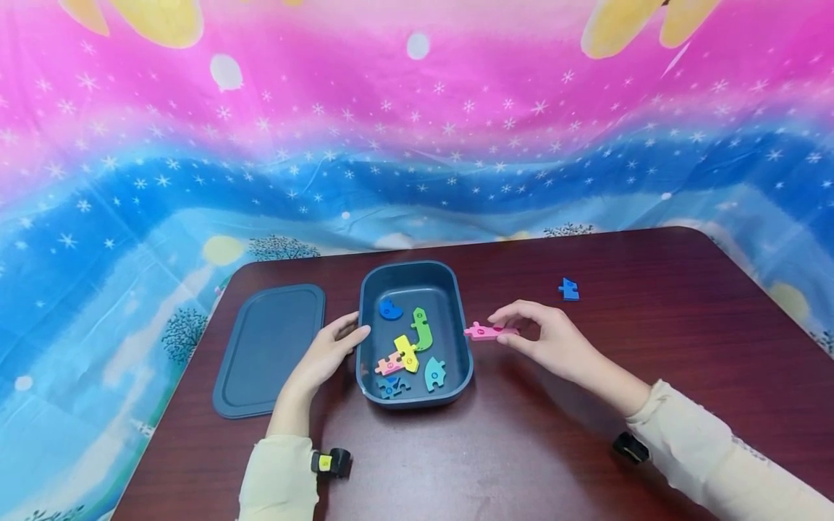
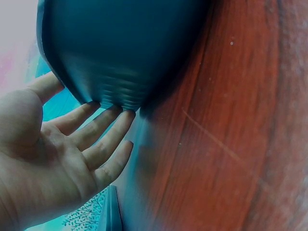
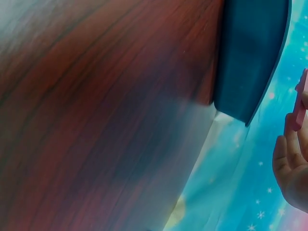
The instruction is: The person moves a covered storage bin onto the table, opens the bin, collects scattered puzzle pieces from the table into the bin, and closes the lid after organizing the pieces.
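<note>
A dark blue-grey plastic box (image 1: 415, 402) stands uncovered with several flat coloured puzzle pieces in it. Among them are a green piece (image 1: 423, 334), a yellow piece (image 1: 408, 356) and a teal piece (image 1: 434, 374). My left hand (image 1: 329, 352) holds the box's left side, thumb at the rim; in the left wrist view its fingertips (image 2: 126, 115) touch the outer wall. Just outside the right rim, my right hand (image 1: 546, 334) pinches a pink puzzle piece (image 1: 482, 332) between thumb and fingers. The right wrist view catches that piece (image 3: 301, 103) only at its edge.
A matching lid (image 1: 270, 351) lies flat on the dark red wooden table (image 1: 521, 463), left of the box. One blue puzzle piece (image 1: 569, 289) lies at the far right, beyond the right hand. A patterned cloth (image 1: 417, 174) hangs behind the table.
</note>
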Demonstrator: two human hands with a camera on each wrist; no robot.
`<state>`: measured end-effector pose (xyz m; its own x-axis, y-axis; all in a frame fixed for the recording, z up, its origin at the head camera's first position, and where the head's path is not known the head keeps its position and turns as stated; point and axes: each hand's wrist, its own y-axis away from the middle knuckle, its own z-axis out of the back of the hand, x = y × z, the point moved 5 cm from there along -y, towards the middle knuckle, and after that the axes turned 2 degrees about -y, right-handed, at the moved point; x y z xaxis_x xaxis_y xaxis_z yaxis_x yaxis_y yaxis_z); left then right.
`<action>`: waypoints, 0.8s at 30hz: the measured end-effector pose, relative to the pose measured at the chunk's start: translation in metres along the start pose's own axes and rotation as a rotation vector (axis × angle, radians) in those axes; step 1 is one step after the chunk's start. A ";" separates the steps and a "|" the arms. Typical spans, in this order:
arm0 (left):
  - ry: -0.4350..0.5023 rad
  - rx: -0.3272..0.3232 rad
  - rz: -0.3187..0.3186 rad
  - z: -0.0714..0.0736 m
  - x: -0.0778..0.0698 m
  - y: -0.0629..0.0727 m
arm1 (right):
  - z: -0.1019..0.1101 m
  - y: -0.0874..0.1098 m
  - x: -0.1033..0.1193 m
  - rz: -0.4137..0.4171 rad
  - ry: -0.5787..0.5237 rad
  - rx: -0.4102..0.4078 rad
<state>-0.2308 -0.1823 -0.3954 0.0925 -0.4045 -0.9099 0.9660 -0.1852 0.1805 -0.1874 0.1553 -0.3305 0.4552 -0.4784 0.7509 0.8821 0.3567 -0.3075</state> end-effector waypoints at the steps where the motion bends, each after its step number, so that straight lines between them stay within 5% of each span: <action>1: 0.000 0.000 0.000 0.000 0.000 0.000 | -0.002 -0.001 0.000 0.003 -0.001 0.003; 24: -0.008 -0.001 0.006 0.001 0.000 0.000 | -0.051 -0.039 0.025 0.047 -0.070 0.173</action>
<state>-0.2309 -0.1827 -0.3949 0.0963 -0.4128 -0.9057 0.9657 -0.1818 0.1855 -0.2045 0.0886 -0.3299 0.4809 -0.4033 0.7785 0.8232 0.5132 -0.2427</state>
